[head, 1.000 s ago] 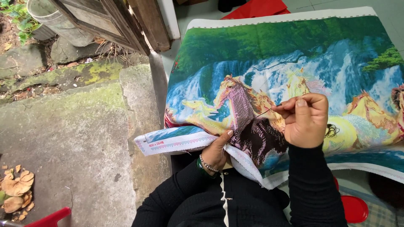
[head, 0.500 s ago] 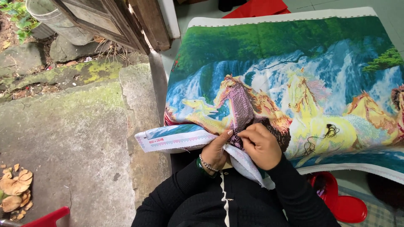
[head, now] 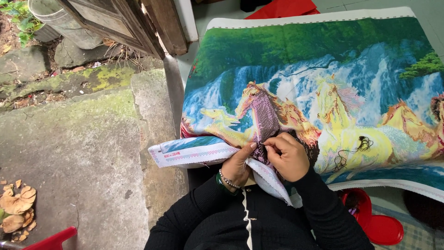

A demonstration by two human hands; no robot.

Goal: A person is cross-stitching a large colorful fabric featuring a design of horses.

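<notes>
Pinching the needle again, my right hand (head: 287, 157) is back down at the near edge of the embroidered canvas (head: 323, 83), fingers closed tight on it, where a second ago it was raised out to the right pulling thread. My left hand (head: 238, 164) grips the folded canvas edge beside it, so I judge another stitch is starting on the purple horse (head: 263, 115).

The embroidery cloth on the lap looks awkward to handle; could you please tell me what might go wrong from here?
The right hand pinches at the stitching close to the left hand's thumb, so a prick seems possible. Loose dark thread lying on the embroidery cloth could snag or knot.
</notes>
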